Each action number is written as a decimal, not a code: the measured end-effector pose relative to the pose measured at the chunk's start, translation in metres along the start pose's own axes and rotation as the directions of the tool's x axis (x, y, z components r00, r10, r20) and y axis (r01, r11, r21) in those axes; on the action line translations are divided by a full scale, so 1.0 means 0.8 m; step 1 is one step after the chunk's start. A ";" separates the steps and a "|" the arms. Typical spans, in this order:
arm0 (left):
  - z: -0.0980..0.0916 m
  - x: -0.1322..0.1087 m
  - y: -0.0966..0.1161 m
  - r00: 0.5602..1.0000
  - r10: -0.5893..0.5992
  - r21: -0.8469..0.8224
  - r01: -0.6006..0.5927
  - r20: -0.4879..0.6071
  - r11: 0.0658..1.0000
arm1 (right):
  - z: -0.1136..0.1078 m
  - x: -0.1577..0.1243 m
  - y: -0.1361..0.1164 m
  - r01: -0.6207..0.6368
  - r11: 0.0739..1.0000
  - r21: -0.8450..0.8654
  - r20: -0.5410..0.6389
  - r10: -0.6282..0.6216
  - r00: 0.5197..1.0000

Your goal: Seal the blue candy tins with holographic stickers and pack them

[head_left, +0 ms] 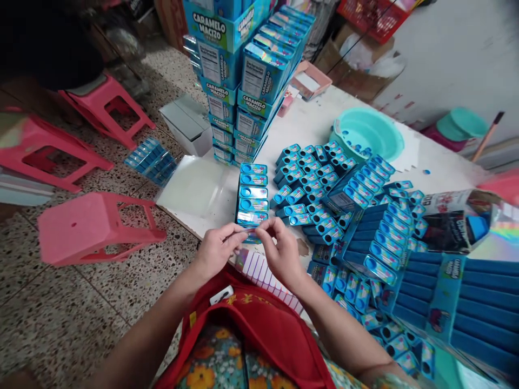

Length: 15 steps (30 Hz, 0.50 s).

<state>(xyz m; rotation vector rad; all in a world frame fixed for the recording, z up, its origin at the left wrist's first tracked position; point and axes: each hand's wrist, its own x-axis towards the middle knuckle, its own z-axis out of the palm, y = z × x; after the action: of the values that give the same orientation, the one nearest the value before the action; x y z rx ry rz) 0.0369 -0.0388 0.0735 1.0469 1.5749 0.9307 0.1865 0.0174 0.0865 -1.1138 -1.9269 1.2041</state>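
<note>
My left hand [215, 246] and my right hand [281, 249] meet at the table's near edge, fingertips pinched. Between them runs a small thin strip [250, 230], too small to tell its kind. Right behind it is a row of blue candy boxes [253, 205], with tops facing up; my fingers cover its near end, so whether they touch it I cannot tell. Below my hands lies a sheet of pale, purple-edged labels [265, 273], partly under my right wrist.
Stacked "Caramelo Macizo" display boxes [227, 70] rise at the back. Loose blue boxes [312, 178] crowd the right side, beside a turquoise basin [371, 129]. A clear plastic stack [194, 186] lies left. Pink stools [77, 229] stand on the speckled floor; a person sits far left.
</note>
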 end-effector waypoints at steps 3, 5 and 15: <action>-0.011 0.031 0.000 1.000 0.012 0.068 -0.011 -0.004 0.998 | 0.017 0.023 0.020 0.008 0.990 -0.138 -0.174 -0.032 0.984; -0.022 0.049 0.002 0.999 0.033 0.086 -0.035 0.023 0.996 | 0.023 0.038 0.027 0.021 0.977 -0.212 -0.239 -0.073 0.968; -0.057 0.107 0.000 0.959 0.078 -0.047 -0.068 0.274 0.997 | 0.030 0.067 0.053 -0.107 0.931 -0.349 -0.315 -0.008 0.949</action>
<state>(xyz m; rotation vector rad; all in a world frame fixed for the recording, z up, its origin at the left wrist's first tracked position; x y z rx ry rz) -0.0195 0.0382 0.0571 1.1611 1.2912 0.8205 0.1564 0.0647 0.0413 -1.4539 -1.9201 0.6532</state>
